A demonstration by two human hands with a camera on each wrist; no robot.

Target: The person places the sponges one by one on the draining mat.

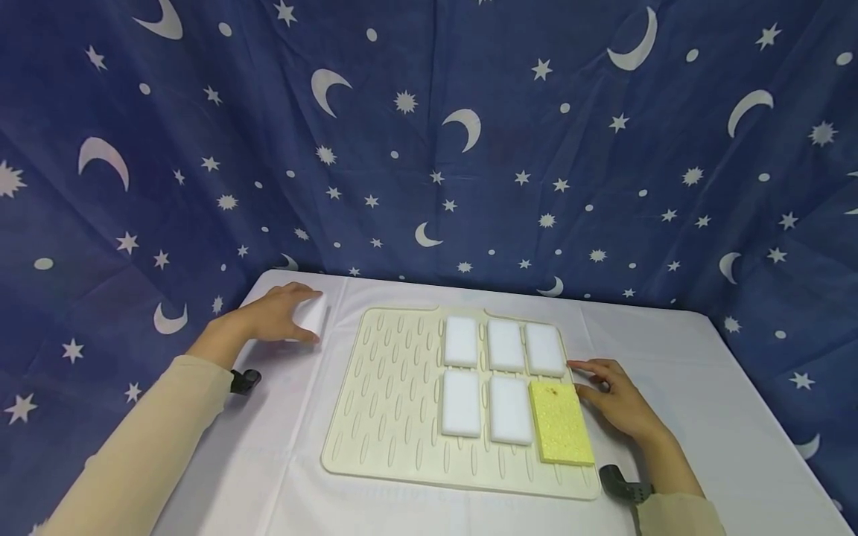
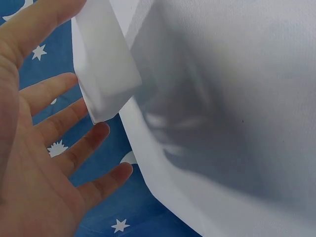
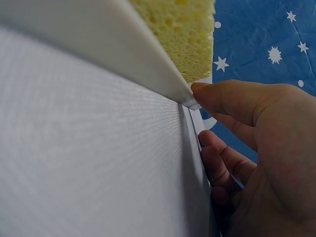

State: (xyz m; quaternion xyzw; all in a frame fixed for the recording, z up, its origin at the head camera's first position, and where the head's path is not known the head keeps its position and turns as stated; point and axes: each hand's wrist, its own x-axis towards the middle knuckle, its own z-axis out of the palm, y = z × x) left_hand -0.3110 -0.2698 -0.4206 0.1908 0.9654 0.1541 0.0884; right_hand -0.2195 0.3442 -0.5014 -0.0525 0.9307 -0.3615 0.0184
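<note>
At the far left of the table, my left hand [image 1: 278, 313] grips a white rectangular block [image 1: 310, 316] between thumb and fingers. The left wrist view shows the block [image 2: 108, 64] tilted, with fingertips along its side. My right hand [image 1: 617, 394] rests at the right edge of a cream ribbed mat [image 1: 382, 417], index finger and thumb at its rim. In the right wrist view the thumb tip meets the mat's edge, close below a yellow sponge [image 3: 185, 34]. Several white sponges [image 1: 461, 402] lie in two rows on the mat's right half, beside the yellow sponge.
A white cloth [image 1: 268, 461] covers the table. Behind and beside it hangs a blue curtain [image 1: 389, 223] with moons and stars. Each wrist wears a black strap device, such as the left one [image 1: 246, 381].
</note>
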